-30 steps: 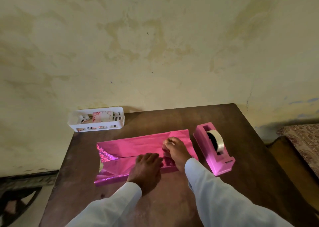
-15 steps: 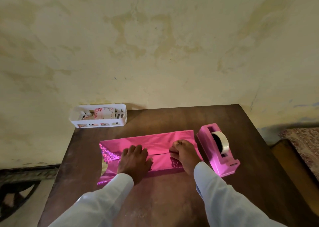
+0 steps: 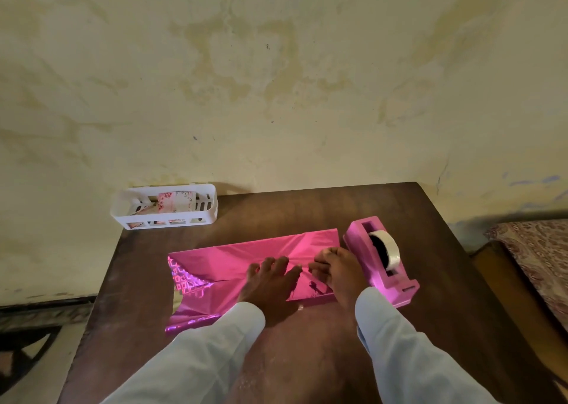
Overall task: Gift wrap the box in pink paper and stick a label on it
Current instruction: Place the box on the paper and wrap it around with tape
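The pink paper (image 3: 246, 254) lies across the middle of the dark wooden table (image 3: 307, 210), folded over lengthwise into a long flat parcel; the box itself is hidden under it. Its left end stands open and unfolded, showing a shiny patterned inside face. The left hand (image 3: 270, 283) rests flat on the near half of the paper, its fingers spread and pressing down beside the seam where the two edges overlap. The right hand (image 3: 338, 271) is just to the right of it, fingers curled, with the thumb and fingertips pinching the paper at that seam. Both arms are in pale sleeves that come in from the near edge. Just beside the right end of the paper stands a pink tape dispenser (image 3: 362, 244) with a white roll of tape (image 3: 388, 251) in it. At the far left corner, against the stained wall, sits a white slotted basket (image 3: 203, 216) holding patterned cards (image 3: 176, 200).
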`<action>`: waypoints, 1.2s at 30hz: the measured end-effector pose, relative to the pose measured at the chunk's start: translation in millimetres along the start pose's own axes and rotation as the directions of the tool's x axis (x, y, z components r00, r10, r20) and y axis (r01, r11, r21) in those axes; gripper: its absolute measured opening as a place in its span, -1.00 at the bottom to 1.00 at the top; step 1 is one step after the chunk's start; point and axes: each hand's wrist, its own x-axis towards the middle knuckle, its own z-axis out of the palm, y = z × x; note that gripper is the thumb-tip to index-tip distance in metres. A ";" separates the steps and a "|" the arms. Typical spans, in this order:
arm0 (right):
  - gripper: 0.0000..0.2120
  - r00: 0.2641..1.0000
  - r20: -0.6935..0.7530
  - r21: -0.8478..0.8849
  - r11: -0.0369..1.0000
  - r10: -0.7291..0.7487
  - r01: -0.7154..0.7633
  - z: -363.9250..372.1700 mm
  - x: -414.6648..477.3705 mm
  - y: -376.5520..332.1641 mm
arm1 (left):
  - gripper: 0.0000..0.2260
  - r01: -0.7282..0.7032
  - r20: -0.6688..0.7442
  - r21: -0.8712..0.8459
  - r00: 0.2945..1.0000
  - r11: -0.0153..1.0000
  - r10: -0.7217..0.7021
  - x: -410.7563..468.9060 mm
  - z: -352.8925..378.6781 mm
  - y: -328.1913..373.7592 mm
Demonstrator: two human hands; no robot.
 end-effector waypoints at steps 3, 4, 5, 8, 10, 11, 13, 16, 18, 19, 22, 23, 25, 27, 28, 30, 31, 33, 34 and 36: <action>-0.84 0.999 -0.033 0.045 0.999 0.028 -0.027 -10.2 1.9 -0.6 | -0.31 -0.005 0.002 0.003 1.000 1.000 0.005 0.3 -0.7 1.5; -0.85 0.998 -0.044 0.053 0.998 0.039 -0.037 -12.8 2.1 -1.1 | -0.31 -0.006 0.001 0.003 1.000 1.000 0.006 0.6 -0.6 2.1; -0.85 0.998 -0.053 0.056 0.998 0.047 -0.044 -14.8 2.4 -1.3 | -0.31 -0.004 0.001 0.003 1.000 1.000 0.004 0.5 -0.4 2.3; -0.85 0.996 -0.078 0.015 0.999 0.039 -0.038 -18.8 1.2 -2.1 | -0.30 0.002 0.001 0.011 1.000 1.000 -0.002 0.3 -0.6 2.8; -0.85 0.994 -0.113 -0.081 0.997 -0.010 0.001 -20.6 1.0 -2.2 | -0.30 0.002 -0.009 0.012 1.000 1.000 -0.002 0.2 0.2 2.2; -0.86 0.990 -0.132 -0.138 0.990 -0.045 0.027 -21.3 0.3 -2.4 | -0.30 0.001 -0.014 0.011 1.000 1.000 0.000 0.1 0.4 1.9; -0.87 0.980 -0.151 -0.266 0.960 -0.129 0.085 -20.4 -2.4 -3.6 | -0.30 -0.001 -0.018 0.011 1.000 1.000 0.001 0.5 1.2 1.7; -0.84 0.972 -0.113 -0.418 0.898 -0.205 0.140 -12.4 -8.3 -3.8 | -0.31 0.001 -0.031 0.010 1.000 1.000 -0.001 -0.3 2.6 2.4; -0.84 0.969 -0.098 -0.489 0.859 -0.227 0.152 -5.1 -12.0 -3.3 | -0.33 -0.002 -0.035 0.012 0.999 1.000 0.003 -0.8 3.5 2.8; -0.86 0.969 -0.099 -0.501 0.853 -0.226 0.147 -2.1 -12.3 -2.9 | -0.33 -0.005 -0.039 0.015 0.999 1.000 0.005 -0.8 3.8 3.0; -0.89 0.977 -0.082 -0.472 0.871 -0.198 0.137 6.8 -11.3 -3.4 | -0.35 -0.010 -0.056 0.010 0.998 1.000 0.010 -1.2 5.9 3.4; -0.84 0.981 -0.073 -0.442 0.888 -0.177 0.127 9.7 -11.5 -4.8 | -0.35 -0.008 -0.064 0.002 0.998 1.000 0.008 -1.7 7.0 3.9; -0.71 0.988 -0.057 -0.387 0.915 -0.146 0.113 13.9 -10.1 -5.7 | -0.33 0.004 -0.073 -0.019 0.997 1.000 -0.006 -3.4 8.8 5.4; -0.69 0.988 -0.048 -0.394 0.912 -0.148 0.117 16.9 -10.4 -6.7 | -0.29 0.025 -0.080 -0.043 0.996 0.999 -0.029 -6.0 10.1 7.4; -0.70 0.987 -0.052 -0.402 0.908 -0.151 0.118 18.5 -8.9 -5.5 | -0.28 0.033 -0.087 -0.057 0.995 0.998 -0.038 -7.1 10.8 8.3; -0.71 0.988 -0.064 -0.414 0.905 -0.141 0.102 20.8 -5.9 -3.4 | -0.26 0.043 -0.108 -0.086 0.993 0.995 -0.052 -9.3 12.5 10.0; -0.72 0.989 -0.068 -0.428 0.899 -0.133 0.091 22.0 -5.1 -2.4 | -0.26 0.049 -0.117 -0.105 0.991 0.993 -0.061 -9.9 13.2 10.7; -0.72 0.991 -0.075 -0.445 0.893 -0.115 0.070 23.5 -3.3 -1.8 | -0.25 0.060 -0.127 -0.138 0.989 0.989 -0.078 -10.6 14.0 11.2; -0.72 0.991 -0.080 -0.451 0.890 -0.110 0.063 23.8 -2.0 -1.6 | -0.25 0.062 -0.130 -0.147 0.988 0.987 -0.082 -10.5 13.9 11.1; -0.71 0.989 -0.093 -0.477 0.877 -0.111 0.054 23.8 0.8 -1.1 | -0.24 0.058 -0.140 -0.153 0.987 0.987 -0.080 -10.6 13.8 10.9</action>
